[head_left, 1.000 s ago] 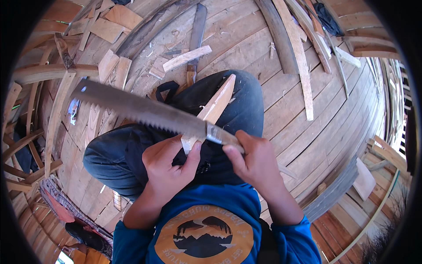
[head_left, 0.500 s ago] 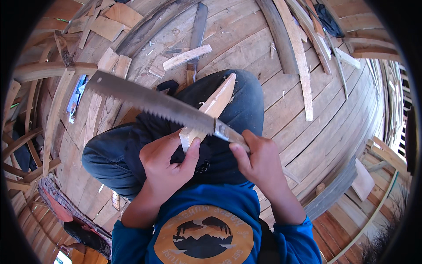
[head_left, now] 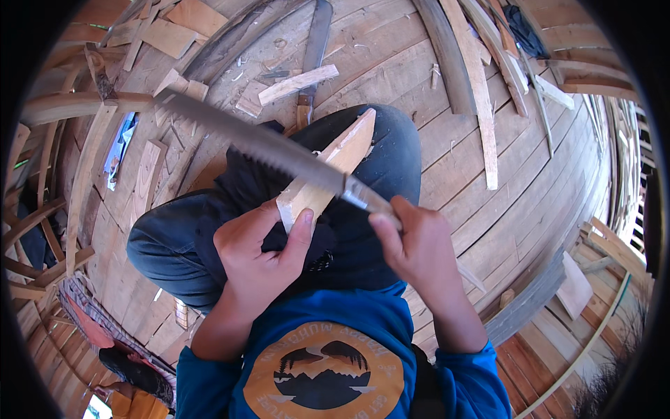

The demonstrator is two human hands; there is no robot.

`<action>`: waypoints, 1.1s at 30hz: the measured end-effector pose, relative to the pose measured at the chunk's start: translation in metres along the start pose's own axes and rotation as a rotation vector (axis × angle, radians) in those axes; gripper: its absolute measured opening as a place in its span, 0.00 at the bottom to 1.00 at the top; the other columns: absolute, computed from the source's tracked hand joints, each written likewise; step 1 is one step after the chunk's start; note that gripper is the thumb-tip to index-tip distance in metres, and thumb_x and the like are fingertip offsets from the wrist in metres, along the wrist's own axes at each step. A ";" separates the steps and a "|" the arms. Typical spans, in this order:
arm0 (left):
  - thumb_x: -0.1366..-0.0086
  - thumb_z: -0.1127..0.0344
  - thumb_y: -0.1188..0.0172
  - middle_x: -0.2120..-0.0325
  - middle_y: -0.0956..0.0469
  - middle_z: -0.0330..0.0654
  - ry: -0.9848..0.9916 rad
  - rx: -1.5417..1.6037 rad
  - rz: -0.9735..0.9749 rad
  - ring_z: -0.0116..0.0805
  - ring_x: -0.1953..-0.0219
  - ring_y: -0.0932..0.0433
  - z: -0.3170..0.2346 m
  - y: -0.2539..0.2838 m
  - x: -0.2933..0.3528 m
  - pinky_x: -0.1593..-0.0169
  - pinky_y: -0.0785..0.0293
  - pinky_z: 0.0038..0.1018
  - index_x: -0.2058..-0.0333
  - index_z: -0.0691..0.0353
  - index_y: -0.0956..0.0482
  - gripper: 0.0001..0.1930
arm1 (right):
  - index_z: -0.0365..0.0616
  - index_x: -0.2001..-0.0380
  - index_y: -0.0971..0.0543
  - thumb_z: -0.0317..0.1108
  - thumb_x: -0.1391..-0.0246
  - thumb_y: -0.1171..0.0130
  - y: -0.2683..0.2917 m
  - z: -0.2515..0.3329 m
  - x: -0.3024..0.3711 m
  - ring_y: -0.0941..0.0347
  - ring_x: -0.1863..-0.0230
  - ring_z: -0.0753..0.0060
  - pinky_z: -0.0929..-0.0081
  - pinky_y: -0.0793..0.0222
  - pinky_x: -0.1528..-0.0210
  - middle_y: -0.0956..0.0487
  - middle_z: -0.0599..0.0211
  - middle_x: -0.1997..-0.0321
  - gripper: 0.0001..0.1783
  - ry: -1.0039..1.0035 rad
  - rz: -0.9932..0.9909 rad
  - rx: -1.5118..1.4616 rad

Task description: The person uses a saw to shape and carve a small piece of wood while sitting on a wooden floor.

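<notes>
Here's the wooden piece (head_left: pixel 354 145), slanting over the person's lap, and the saw (head_left: pixel 255 145) lies right across it, blade running far out past its left edge, toothed side facing the body; whether teeth touch wood, the view doesn't tell. The left hand (head_left: pixel 252 250) pinches the piece's near end, thumb on top, and the right hand (head_left: pixel 424 241), just right of the piece, wraps the saw's handle. Tight margins here: bent legs in dark trousers (head_left: pixel 166 241) crowd beneath the piece and to both sides, while the plank floor (head_left: pixel 474 227) stretches wide to its right. Beyond its far tip lies a long blade (head_left: pixel 317 38) with a wooden handle, a rough offcut (head_left: pixel 299 84) across it. And the materials: the piece is pale, flat-faced, tapering to that far tip, squared off near the thumb; the saw is grey metal, coarse-toothed, slightly blurred.
</notes>
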State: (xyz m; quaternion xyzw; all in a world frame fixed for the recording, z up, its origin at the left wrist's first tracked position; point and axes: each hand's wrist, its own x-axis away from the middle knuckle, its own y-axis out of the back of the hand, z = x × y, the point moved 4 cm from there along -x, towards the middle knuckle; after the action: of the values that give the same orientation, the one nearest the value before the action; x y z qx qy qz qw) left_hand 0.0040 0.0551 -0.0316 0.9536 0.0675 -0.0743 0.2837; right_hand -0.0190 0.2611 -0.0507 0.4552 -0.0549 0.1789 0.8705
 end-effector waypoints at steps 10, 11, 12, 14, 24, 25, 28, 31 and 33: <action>0.46 0.73 0.32 0.77 0.17 0.48 -0.064 0.008 -0.038 0.36 0.78 0.17 0.010 -0.004 0.007 0.74 0.27 0.23 0.65 0.70 0.17 0.10 | 0.41 0.79 0.26 0.59 0.41 0.46 -0.003 0.004 0.002 0.26 0.81 0.44 0.57 0.31 0.79 0.28 0.50 0.86 0.29 0.047 -0.040 0.061; 0.46 0.73 0.32 0.77 0.18 0.48 -0.106 0.024 -0.047 0.36 0.78 0.17 0.011 -0.005 0.009 0.75 0.27 0.23 0.65 0.69 0.17 0.10 | 0.41 0.78 0.26 0.59 0.41 0.46 -0.004 -0.007 -0.003 0.26 0.81 0.45 0.57 0.31 0.79 0.28 0.51 0.86 0.29 0.018 -0.046 0.072; 0.46 0.73 0.32 0.77 0.18 0.48 -0.113 0.027 -0.035 0.36 0.79 0.18 0.009 -0.008 0.008 0.75 0.28 0.23 0.65 0.69 0.17 0.10 | 0.41 0.78 0.27 0.59 0.41 0.45 -0.007 -0.027 -0.010 0.26 0.81 0.45 0.57 0.31 0.79 0.28 0.51 0.86 0.29 -0.014 -0.054 0.081; 0.45 0.73 0.32 0.77 0.18 0.48 -0.111 0.008 -0.026 0.36 0.79 0.18 0.004 -0.008 0.002 0.75 0.28 0.23 0.65 0.69 0.17 0.09 | 0.42 0.78 0.27 0.59 0.42 0.45 -0.005 -0.031 -0.013 0.25 0.81 0.46 0.57 0.30 0.78 0.27 0.52 0.86 0.29 -0.059 -0.047 0.086; 0.47 0.75 0.32 0.77 0.18 0.49 -0.064 0.021 -0.054 0.37 0.78 0.17 0.004 -0.006 0.006 0.74 0.26 0.25 0.66 0.68 0.17 0.09 | 0.41 0.82 0.28 0.59 0.41 0.45 0.001 -0.016 -0.025 0.26 0.81 0.43 0.56 0.32 0.78 0.29 0.50 0.88 0.31 -0.058 -0.137 0.120; 0.47 0.75 0.32 0.77 0.18 0.49 -0.066 0.019 -0.051 0.37 0.78 0.17 0.007 -0.005 0.012 0.74 0.26 0.24 0.66 0.68 0.17 0.09 | 0.41 0.82 0.28 0.59 0.42 0.45 -0.005 -0.016 -0.018 0.26 0.81 0.44 0.56 0.32 0.79 0.29 0.50 0.88 0.31 -0.063 -0.121 0.116; 0.47 0.75 0.32 0.76 0.17 0.48 -0.092 0.035 -0.074 0.37 0.78 0.17 0.010 -0.006 0.010 0.74 0.26 0.24 0.65 0.68 0.17 0.10 | 0.42 0.81 0.28 0.60 0.43 0.44 -0.007 -0.015 -0.015 0.26 0.81 0.46 0.57 0.32 0.79 0.28 0.52 0.88 0.30 -0.042 -0.138 0.148; 0.47 0.75 0.32 0.76 0.17 0.48 -0.115 0.042 -0.077 0.37 0.78 0.18 0.012 -0.004 0.006 0.74 0.26 0.24 0.65 0.69 0.17 0.10 | 0.43 0.79 0.28 0.60 0.44 0.43 -0.004 -0.014 -0.015 0.26 0.81 0.48 0.58 0.31 0.79 0.28 0.55 0.86 0.28 -0.019 -0.194 0.225; 0.48 0.75 0.32 0.77 0.18 0.48 -0.118 0.037 -0.073 0.37 0.79 0.18 0.012 -0.005 0.007 0.75 0.27 0.24 0.64 0.69 0.18 0.10 | 0.43 0.77 0.27 0.59 0.45 0.41 -0.003 -0.019 -0.013 0.25 0.80 0.49 0.59 0.31 0.78 0.27 0.56 0.84 0.28 0.022 -0.247 0.273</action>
State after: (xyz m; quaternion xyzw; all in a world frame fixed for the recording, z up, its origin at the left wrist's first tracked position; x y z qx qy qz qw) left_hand 0.0093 0.0533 -0.0454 0.9495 0.0842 -0.1420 0.2667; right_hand -0.0317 0.2715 -0.0673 0.5703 0.0357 0.0814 0.8166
